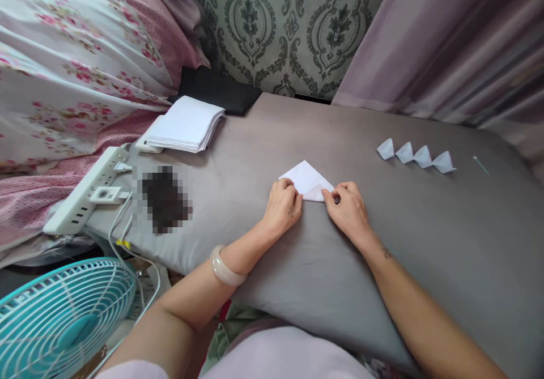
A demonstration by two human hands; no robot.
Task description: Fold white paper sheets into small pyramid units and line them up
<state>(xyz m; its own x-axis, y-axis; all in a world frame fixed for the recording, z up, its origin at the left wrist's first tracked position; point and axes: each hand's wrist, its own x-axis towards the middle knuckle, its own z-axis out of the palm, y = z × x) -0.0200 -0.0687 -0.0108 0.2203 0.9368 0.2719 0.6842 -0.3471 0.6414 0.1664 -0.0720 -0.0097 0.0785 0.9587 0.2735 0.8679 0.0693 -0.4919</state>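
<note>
Left hand (281, 206) and right hand (349, 210) hold one folded white paper (304, 176).
The fingers pinch its left and right sides, upon the grey surface (293, 135); farther are four small folded papers (422, 157) at right, then a paper stack (187, 121) at left.

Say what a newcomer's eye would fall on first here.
Probably the white folded paper near the middle, held in the left grip and right grip. Then perhaps the turquoise fan at the lower left and the pink-flowered cloth at the upper left.
</note>
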